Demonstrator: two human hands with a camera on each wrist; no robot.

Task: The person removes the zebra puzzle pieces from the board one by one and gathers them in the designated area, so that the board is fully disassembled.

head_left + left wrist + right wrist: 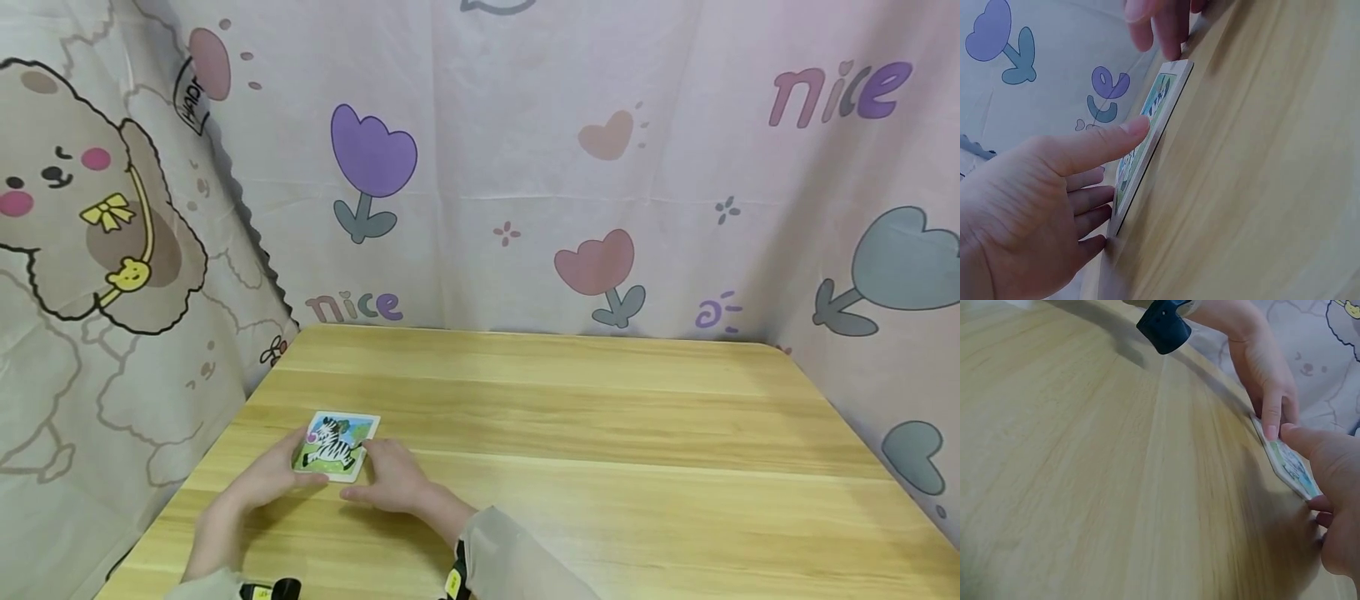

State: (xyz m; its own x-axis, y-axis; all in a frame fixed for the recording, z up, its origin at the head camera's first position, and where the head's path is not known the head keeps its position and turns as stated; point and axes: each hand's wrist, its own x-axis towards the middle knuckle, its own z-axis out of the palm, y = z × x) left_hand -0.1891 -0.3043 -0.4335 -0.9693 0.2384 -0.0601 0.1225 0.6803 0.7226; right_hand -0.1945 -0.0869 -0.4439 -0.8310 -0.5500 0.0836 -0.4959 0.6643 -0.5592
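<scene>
A square zebra picture board (332, 447), with a white border and a green and blue scene, lies on the wooden table at the left. My left hand (270, 473) holds its left side, fingertips along the edge. The left thumb (1137, 127) reaches over the near border in the left wrist view. On the opposite side is my right hand (397, 477), its fingertips right at the right edge and its thumb spread apart below the near right corner. In the right wrist view, the right hand (1338, 481) hides part of the picture board (1291, 464).
The wooden table (600, 417) stretches away to the right and back. A patterned curtain (480, 167) hangs behind it and along both sides. Black wrist devices (272, 590) sit at both cuffs, close to the table's near side.
</scene>
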